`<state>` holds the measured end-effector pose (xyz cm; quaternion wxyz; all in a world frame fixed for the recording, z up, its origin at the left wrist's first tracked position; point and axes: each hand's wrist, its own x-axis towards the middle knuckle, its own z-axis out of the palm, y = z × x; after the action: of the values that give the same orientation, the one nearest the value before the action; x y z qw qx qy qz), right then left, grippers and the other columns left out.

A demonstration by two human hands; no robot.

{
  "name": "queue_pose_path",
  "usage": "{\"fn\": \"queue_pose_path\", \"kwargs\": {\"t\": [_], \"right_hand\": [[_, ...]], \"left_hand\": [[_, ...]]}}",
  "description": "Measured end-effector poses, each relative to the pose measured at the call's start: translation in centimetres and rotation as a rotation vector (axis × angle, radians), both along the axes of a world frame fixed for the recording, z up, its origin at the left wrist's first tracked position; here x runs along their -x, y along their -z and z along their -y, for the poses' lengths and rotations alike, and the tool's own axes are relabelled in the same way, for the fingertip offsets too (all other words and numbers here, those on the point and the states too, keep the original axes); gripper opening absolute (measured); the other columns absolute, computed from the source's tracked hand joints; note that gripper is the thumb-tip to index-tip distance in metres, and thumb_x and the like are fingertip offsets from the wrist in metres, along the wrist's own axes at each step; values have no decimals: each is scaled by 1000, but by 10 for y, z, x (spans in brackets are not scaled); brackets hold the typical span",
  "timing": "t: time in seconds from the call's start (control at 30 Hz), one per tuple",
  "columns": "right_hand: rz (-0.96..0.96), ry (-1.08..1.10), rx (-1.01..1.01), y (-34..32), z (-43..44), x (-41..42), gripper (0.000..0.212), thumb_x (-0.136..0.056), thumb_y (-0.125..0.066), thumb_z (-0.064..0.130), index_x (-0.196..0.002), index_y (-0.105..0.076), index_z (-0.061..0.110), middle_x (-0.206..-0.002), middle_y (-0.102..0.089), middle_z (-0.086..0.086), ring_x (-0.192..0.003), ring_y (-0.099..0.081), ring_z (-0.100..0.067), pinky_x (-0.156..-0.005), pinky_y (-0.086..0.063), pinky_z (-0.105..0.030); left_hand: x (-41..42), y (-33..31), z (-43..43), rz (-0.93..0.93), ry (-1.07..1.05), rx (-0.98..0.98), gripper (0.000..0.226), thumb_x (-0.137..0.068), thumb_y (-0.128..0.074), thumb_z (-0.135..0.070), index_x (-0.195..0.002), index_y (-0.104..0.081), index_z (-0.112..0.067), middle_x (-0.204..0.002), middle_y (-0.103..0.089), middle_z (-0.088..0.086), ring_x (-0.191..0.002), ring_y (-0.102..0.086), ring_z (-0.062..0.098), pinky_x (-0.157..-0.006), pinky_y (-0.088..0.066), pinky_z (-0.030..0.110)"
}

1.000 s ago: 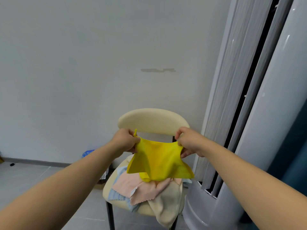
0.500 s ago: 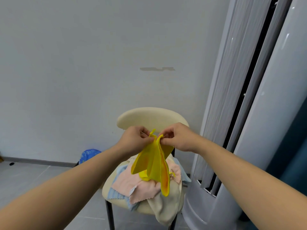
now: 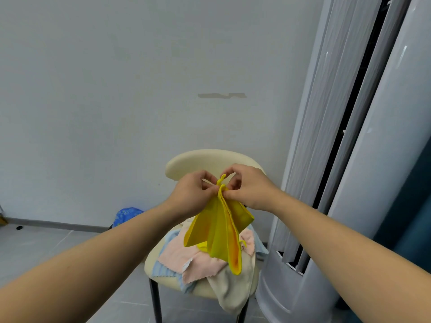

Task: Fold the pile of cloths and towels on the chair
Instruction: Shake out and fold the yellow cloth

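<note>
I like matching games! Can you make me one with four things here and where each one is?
Things:
1 yellow cloth
2 pink cloth
3 cream towel
4 blue bag

Places:
A on the floor
B hanging over the front edge of the chair
C pinched by the left hand and right hand
D spread on top of the chair seat

Pairs: 1-C, 2-D, 3-B, 4-A

A plain domestic room, by its look: a bare white wall (image 3: 116, 89) fills the view from 9 to 12 o'clock, meeting a grey tiled floor (image 3: 35, 248) at a grey skirting board (image 3: 58, 225). A cream padded chair (image 3: 210, 160) at 6 o'clock carries a pile of cloths (image 3: 186, 257). A tall floor-standing air conditioner (image 3: 373, 159) rises at 3 o'clock, and a blue bag (image 3: 126, 214) sits low at 8 o'clock.
</note>
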<state>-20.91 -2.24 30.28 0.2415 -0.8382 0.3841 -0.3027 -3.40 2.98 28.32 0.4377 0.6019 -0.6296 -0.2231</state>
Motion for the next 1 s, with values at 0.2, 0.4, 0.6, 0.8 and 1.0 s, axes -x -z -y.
{"fn": "queue_pose_path", "kwargs": {"t": [0.2, 0.4, 0.6, 0.8, 1.0], "right_hand": [[-110, -1, 32, 0, -1, 0, 25, -76, -76, 20, -100, -69, 21, -70, -70, 8, -68, -64, -8, -71, -57, -37], [-167, -8, 61, -1, -3, 0, 13, -79, -72, 25, -92, -72, 24, -75, -70, 7, -75, -65, -10, -70, -57, -35], [-163, 47, 100, -2, 2, 3, 13, -79, -75, 28, -79, -70, 16, -73, -68, 4, -74, -64, -15, -68, -54, -37], [-167, 128, 131, -3, 8, 3, 14, -75, -75, 29, -75, -69, 16, -72, -67, 5, -74, -64, -15, -66, -52, -33], [-141, 178, 133, -5, 9, 3, 13, -78, -74, 29, -78, -69, 16, -76, -69, 4, -77, -63, -16, -68, -51, -31]], "left_hand": [[0, 0, 0, 82, -6, 46, 14, -90, -69, -30, -88, -56, -26, -71, -73, -6, -64, -64, 8, -59, -47, 26], [0, -1, -3, 159, 26, 51, 16, -93, -66, -27, -88, -50, -28, -70, -69, -7, -59, -56, 2, -55, -38, 18], [-3, 4, -6, 182, 28, 57, 15, -93, -65, -33, -90, -52, -28, -80, -68, -7, -70, -60, 6, -57, -38, 18], [0, 27, -14, 273, -31, 101, 41, -80, -67, -64, -96, -55, -28, -92, -63, -10, -87, -60, 11, -72, -51, 31], [4, 56, -15, 333, -77, 20, 88, -61, -62, -86, -127, -40, -33, -123, -56, -11, -109, -57, 12, -88, -54, 40]]}}
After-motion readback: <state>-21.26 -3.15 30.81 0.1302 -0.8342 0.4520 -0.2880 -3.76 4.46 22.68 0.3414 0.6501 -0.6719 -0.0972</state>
